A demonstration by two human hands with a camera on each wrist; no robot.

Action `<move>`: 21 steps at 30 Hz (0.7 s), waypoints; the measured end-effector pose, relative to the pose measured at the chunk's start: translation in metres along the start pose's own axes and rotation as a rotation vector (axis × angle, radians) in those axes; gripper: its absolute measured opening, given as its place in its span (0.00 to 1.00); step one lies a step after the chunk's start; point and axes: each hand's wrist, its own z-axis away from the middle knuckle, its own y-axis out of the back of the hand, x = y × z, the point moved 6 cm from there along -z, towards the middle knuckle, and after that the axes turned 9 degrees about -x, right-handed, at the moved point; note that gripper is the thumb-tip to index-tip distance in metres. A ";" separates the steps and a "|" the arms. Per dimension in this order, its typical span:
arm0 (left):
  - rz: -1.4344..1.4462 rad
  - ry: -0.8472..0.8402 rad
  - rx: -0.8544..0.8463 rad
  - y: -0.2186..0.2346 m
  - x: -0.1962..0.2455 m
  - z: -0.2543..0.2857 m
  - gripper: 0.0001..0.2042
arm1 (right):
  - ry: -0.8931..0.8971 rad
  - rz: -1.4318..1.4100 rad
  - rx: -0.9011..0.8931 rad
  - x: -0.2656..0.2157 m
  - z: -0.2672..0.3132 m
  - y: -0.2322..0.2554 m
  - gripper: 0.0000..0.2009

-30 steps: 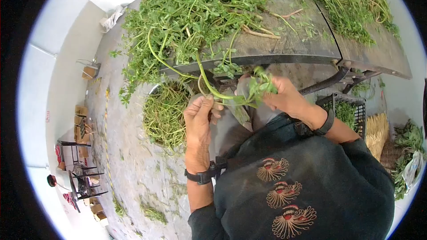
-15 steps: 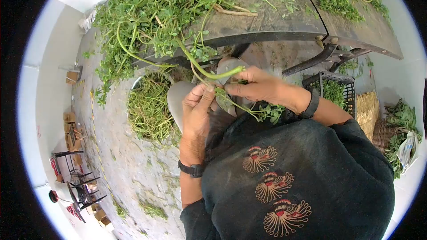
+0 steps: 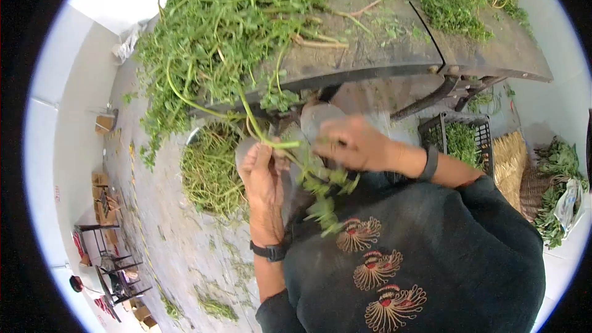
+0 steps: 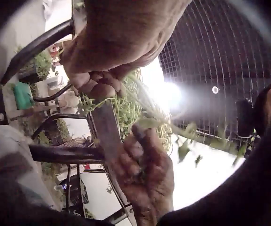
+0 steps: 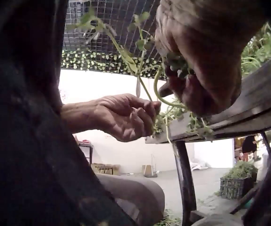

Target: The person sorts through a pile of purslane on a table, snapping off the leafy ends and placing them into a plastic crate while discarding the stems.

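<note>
In the head view, my left hand (image 3: 264,188) pinches a thick green stem (image 3: 248,111) that trails from the leafy pile (image 3: 216,43) over the table edge. A thin leafy sprig (image 3: 324,188) hangs from the same fingers, toward the shirt. My right hand (image 3: 356,145), blurred, is just right of the stem's cut end, fingers curled. The right wrist view shows small leaves (image 5: 175,63) in the curled fingers of my right hand (image 5: 206,56), beside the left hand (image 5: 128,117) pinching the stems. The left wrist view has my left hand (image 4: 121,42) above the right (image 4: 149,174).
The dark table (image 3: 382,55) curves across the front, with more greens (image 3: 456,6) at its right. Below its edge, a round container holds stems (image 3: 213,176). A black crate (image 3: 484,139) with greens stands at the right. Chairs (image 3: 108,262) and boxes are far left.
The right hand went from leaves to the stem beside the left hand, then moved slightly away to the right. The leafy sprig now hangs lower, and the stem's cut end has shifted left and down.
</note>
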 end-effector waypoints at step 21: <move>0.293 -0.007 -0.156 -0.041 0.002 0.009 0.09 | -0.433 -0.343 -0.475 0.020 0.014 -0.036 0.20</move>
